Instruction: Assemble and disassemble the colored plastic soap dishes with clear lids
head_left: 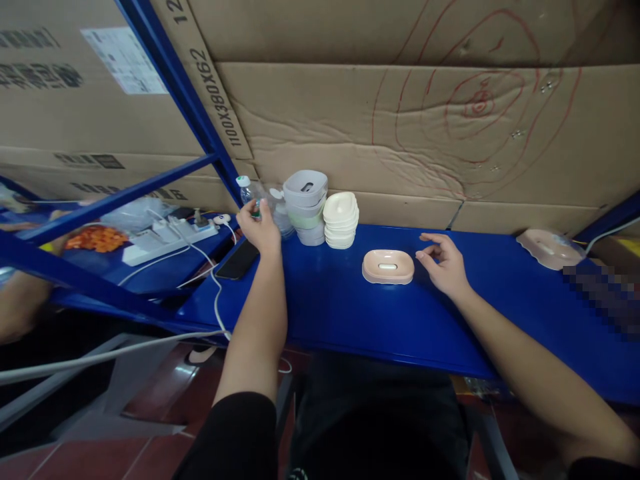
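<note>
A peach-coloured soap dish [389,268] with a slot in its middle lies on the blue tabletop. Just right of it hovers my right hand [443,265], fingers loosely curled and apart, with nothing seen in them. My left hand [261,228] is raised in front of a clear plastic bottle [244,183] with a white cap. A gap shows between its thumb and fingers, and no held object is visible. To the right of that hand stand a stack of grey dishes [306,187] and a shorter stack of cream dishes [341,223].
A black phone [239,260] lies beneath my left forearm, near a white cable. Another pinkish dish [550,248] sits at the far right. Blue shelf posts, a white power strip [170,240], orange pieces [97,238] and another person's arm [25,300] are at left. Cardboard backs the table.
</note>
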Available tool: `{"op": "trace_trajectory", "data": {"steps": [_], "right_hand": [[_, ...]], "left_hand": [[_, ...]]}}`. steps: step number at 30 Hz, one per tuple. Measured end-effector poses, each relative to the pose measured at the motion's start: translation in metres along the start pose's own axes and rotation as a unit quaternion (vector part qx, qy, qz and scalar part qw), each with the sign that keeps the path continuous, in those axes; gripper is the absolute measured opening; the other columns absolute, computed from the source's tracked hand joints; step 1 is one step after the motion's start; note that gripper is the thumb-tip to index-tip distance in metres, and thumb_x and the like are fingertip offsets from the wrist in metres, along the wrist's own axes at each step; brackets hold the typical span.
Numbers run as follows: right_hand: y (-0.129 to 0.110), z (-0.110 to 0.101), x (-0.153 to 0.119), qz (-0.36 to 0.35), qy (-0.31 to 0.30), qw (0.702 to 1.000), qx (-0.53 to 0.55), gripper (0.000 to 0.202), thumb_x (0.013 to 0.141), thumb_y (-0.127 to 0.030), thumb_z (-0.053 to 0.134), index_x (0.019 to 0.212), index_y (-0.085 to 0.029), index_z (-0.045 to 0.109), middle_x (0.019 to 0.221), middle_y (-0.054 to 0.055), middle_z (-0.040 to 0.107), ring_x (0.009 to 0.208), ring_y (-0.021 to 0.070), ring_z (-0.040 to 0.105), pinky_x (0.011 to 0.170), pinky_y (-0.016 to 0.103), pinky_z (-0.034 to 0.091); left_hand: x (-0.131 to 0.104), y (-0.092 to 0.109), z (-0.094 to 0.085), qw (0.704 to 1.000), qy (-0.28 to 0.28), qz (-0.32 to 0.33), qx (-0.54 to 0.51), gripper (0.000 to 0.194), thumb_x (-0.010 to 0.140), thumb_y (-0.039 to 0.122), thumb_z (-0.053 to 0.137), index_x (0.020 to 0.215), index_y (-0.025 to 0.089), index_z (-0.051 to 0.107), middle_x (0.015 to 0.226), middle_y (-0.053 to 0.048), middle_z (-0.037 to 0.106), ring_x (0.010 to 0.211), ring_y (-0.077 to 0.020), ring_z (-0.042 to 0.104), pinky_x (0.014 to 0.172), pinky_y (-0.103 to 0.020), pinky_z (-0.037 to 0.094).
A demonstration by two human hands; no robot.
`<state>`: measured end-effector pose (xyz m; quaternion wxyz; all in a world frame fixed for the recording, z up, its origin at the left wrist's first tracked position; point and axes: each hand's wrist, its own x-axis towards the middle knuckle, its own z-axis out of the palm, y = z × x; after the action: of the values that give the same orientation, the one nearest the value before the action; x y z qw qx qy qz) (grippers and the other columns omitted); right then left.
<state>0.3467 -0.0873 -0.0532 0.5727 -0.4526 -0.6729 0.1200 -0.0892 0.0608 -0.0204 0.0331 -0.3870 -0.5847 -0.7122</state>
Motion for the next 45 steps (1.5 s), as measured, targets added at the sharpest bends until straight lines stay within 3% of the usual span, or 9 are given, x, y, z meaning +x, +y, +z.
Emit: {"op": "trace_trajectory", "data": {"steps": [7, 14, 20, 23, 27, 30, 34, 41, 45], "right_hand": [[-0.002, -0.004, 0.003, -0.026, -0.009, 0.998, -0.049, 0.038, 0.096, -0.05, 0.073, 0.126, -0.027, 0.071, 0.125, 0.01, 0.069, 0.077, 0.0193, 0.073, 0.078, 0.045, 0.065], [0.008, -0.013, 0.005, -0.051, -0.232, 0.959, -0.152, 0.089, 0.081, -0.066, 0.084, 0.157, -0.03, 0.053, 0.152, 0.017, 0.062, 0.141, 0.0436, 0.059, 0.115, 0.072, 0.048], [0.014, -0.003, 0.0, -0.028, -0.305, 0.938, -0.16, 0.1, 0.074, -0.066, 0.09, 0.159, -0.029, 0.052, 0.154, 0.018, 0.062, 0.143, 0.047, 0.057, 0.117, 0.075, 0.045], [0.013, -0.002, 0.0, -0.043, -0.281, 0.951, -0.121, 0.085, 0.077, -0.061, 0.09, 0.15, -0.029, 0.061, 0.147, 0.016, 0.066, 0.135, 0.0409, 0.065, 0.115, 0.067, 0.05], [0.008, -0.004, 0.001, -0.062, -0.229, 0.968, -0.083, 0.067, 0.078, -0.059, 0.09, 0.134, -0.029, 0.07, 0.14, 0.013, 0.07, 0.132, 0.0372, 0.067, 0.114, 0.063, 0.051], [0.004, -0.005, 0.002, -0.068, -0.212, 0.972, -0.077, 0.058, 0.078, -0.059, 0.09, 0.124, -0.029, 0.071, 0.136, 0.012, 0.071, 0.128, 0.0361, 0.069, 0.112, 0.062, 0.053], [0.001, -0.003, 0.001, -0.085, -0.204, 0.973, -0.066, 0.056, 0.078, -0.061, 0.089, 0.12, -0.03, 0.069, 0.132, 0.012, 0.072, 0.125, 0.0354, 0.069, 0.109, 0.06, 0.055], [-0.001, -0.005, 0.003, -0.082, -0.193, 0.976, -0.057, 0.09, 0.072, -0.067, 0.091, 0.148, -0.032, 0.059, 0.146, 0.015, 0.065, 0.13, 0.039, 0.066, 0.099, 0.059, 0.061], [-0.004, -0.003, 0.003, -0.102, -0.163, 0.977, -0.087, 0.072, 0.089, -0.055, 0.081, 0.154, -0.033, 0.057, 0.148, 0.013, 0.067, 0.125, 0.0348, 0.07, 0.099, 0.057, 0.063]], "left_hand": [[-0.002, -0.002, 0.003, 1.0, -0.008, -0.009, -0.011, 0.023, 0.105, 0.032, 0.055, 0.119, 0.019, 0.067, 0.124, -0.011, 0.07, 0.121, -0.0226, 0.063, 0.115, -0.04, 0.042], [-0.01, 0.006, 0.003, 1.0, 0.025, 0.01, -0.007, 0.02, 0.105, 0.029, 0.051, 0.117, 0.019, 0.064, 0.124, -0.011, 0.066, 0.125, -0.0251, 0.06, 0.119, -0.044, 0.038], [-0.04, 0.037, -0.005, 0.992, 0.018, 0.122, -0.033, 0.029, 0.104, 0.034, 0.05, 0.127, 0.019, 0.059, 0.129, -0.014, 0.062, 0.126, -0.0278, 0.059, 0.112, -0.048, 0.044], [-0.074, 0.062, -0.006, 0.952, -0.076, 0.275, -0.113, 0.028, 0.102, 0.044, 0.055, 0.112, 0.02, 0.065, 0.113, -0.011, 0.067, 0.115, -0.0283, 0.064, 0.105, -0.049, 0.047], [-0.128, 0.092, -0.003, 0.802, -0.387, 0.431, -0.147, 0.033, 0.096, 0.049, 0.069, 0.117, 0.024, 0.07, 0.115, -0.009, 0.074, 0.112, -0.0275, 0.069, 0.104, -0.048, 0.05], [-0.156, 0.098, 0.001, 0.715, -0.534, 0.446, -0.072, 0.071, 0.089, 0.067, 0.075, 0.14, 0.019, 0.064, 0.146, -0.019, 0.064, 0.136, -0.0362, 0.06, 0.114, -0.054, 0.047], [-0.169, 0.092, 0.004, 0.652, -0.647, 0.395, -0.008, 0.095, 0.085, 0.068, 0.079, 0.16, 0.017, 0.047, 0.158, -0.021, 0.056, 0.146, -0.0387, 0.055, 0.119, -0.055, 0.045], [-0.159, 0.092, 0.001, 0.679, -0.663, 0.311, -0.051, 0.091, 0.09, 0.068, 0.073, 0.163, 0.021, 0.044, 0.159, -0.019, 0.056, 0.142, -0.0385, 0.058, 0.117, -0.056, 0.049], [-0.156, 0.09, 0.002, 0.693, -0.656, 0.29, -0.07, 0.089, 0.09, 0.073, 0.07, 0.157, 0.017, 0.051, 0.154, -0.023, 0.059, 0.14, -0.0403, 0.061, 0.113, -0.058, 0.053]]}}
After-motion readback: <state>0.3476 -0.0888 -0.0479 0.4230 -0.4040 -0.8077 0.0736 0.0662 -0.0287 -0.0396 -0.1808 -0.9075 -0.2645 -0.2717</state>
